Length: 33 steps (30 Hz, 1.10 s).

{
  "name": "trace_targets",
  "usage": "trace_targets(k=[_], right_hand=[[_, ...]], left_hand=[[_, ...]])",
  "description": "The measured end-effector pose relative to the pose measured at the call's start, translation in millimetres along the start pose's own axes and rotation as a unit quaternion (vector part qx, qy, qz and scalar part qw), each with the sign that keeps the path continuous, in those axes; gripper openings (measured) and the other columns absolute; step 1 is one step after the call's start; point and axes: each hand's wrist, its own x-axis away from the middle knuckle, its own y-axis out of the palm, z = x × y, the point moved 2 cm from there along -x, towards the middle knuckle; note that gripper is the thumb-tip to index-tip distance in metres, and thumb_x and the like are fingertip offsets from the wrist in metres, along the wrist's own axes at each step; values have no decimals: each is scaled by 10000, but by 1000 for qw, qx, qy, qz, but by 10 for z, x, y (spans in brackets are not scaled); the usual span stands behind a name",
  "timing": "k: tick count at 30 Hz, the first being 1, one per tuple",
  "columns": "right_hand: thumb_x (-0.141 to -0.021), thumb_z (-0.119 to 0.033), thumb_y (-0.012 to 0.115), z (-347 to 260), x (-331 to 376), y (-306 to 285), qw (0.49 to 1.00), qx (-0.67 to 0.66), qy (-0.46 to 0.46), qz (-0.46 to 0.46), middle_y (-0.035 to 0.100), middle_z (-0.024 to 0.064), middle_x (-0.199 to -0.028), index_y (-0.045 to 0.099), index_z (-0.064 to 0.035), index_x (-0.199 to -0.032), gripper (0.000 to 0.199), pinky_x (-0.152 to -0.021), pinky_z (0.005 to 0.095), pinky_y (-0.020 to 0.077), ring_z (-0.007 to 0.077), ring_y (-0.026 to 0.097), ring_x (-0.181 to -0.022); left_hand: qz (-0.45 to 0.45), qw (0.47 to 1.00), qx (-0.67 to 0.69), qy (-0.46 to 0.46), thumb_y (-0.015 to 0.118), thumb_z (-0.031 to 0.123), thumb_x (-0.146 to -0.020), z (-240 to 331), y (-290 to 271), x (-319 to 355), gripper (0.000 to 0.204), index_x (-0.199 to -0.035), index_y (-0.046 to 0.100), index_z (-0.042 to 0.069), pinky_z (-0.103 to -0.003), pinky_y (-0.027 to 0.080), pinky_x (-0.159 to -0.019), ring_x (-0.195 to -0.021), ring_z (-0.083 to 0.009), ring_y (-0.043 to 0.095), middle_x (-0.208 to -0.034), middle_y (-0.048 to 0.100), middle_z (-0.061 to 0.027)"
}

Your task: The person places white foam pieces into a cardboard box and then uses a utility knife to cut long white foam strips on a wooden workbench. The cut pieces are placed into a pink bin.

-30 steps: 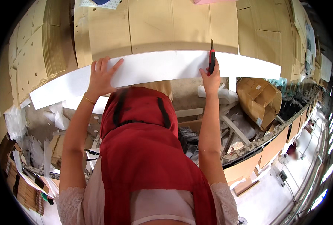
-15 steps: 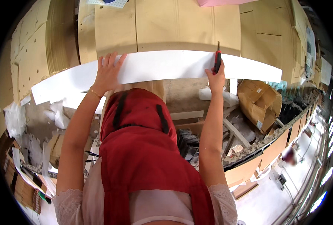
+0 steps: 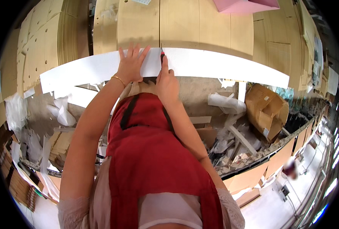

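A long white strip point(image 3: 207, 63) lies across the near edge of the cardboard-covered work surface. Flat on it, fingers spread, presses my left hand point(image 3: 132, 65), with its fingertips just past the strip's far edge. My right hand point(image 3: 168, 86) is closed round a red and black utility knife point(image 3: 162, 56), its index finger stretched along the handle. The blade points away from me, at the strip's far edge, close beside a dark seam in the cardboard point(image 3: 181, 24). Whether the blade touches the strip I cannot tell.
Flat cardboard stacks point(image 3: 40, 45) stand at the left. A pink folded piece point(image 3: 245, 5) lies at the far right. Below the strip's right end sits an open brown carton point(image 3: 266, 110) among plastic scraps. Crumpled white foam point(image 3: 62, 110) lies on the lower left.
My right hand has carried the knife left along the strip, close to my left hand. The left hand has shifted right, still flat. The strip appears slightly farther right.
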Motion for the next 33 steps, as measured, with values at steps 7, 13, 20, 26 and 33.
trace_targets(k=[7, 13, 20, 26, 33], right_hand=[[-839, -104, 515, -44, -23, 62, 999, 21, 25, 5, 577, 197, -749, 295, -86, -1382, 586, -543, 454, 490, 367, 598, -617], [-867, -119, 492, -89, 659, 24, 992, 58, 92, -71, 606, 224, -790, 295, -125, -1390, 559, -605, 472, 486, 391, 604, -684], [-873, -138, 503, 166, 1089, -225, 997, -17, 62, 37, 609, 218, -967, 232, -136, -1424, 615, -602, 460, 491, 391, 612, -748], [-807, -189, 655, 476, -153, -46, 989, 8, 86, 116, 543, 119, -944, 191, -214, -1430, 777, -609, 412, 504, 293, 607, -764], [-766, -187, 700, 536, -224, 54, 993, 16, 76, 93, 547, 88, -933, 171, -269, -1438, 859, -617, 394, 509, 257, 611, -776]], left_hand=[[31, 997, 62, 21, 779, 380, -502, 202, 34, -68, 1158, -1437, 162, 88, -686, 179, -976, -1348, -269, 189, -1442, 243, -76], [24, 999, 36, 17, 781, 386, -504, 210, 138, -98, 1135, -1425, 185, 93, -680, 199, -959, -1261, -254, 305, -1348, 339, -67], [8, 999, 52, 5, 823, 408, -477, 184, 50, -75, 1210, -1436, 157, 91, -675, 169, -992, -1306, -276, 260, -1407, 283, -91], [60, 992, 94, 53, 829, 426, -467, -74, 18, 96, 1230, -1442, 154, 99, -655, 102, -1037, -1389, -291, 120, -1493, 166, -112], [66, 998, 9, -23, 760, 552, -514, -1241, 203, 783, 1187, -1418, 184, 40, -590, 89, -1074, -1355, -302, 213, -1429, 267, -132]])
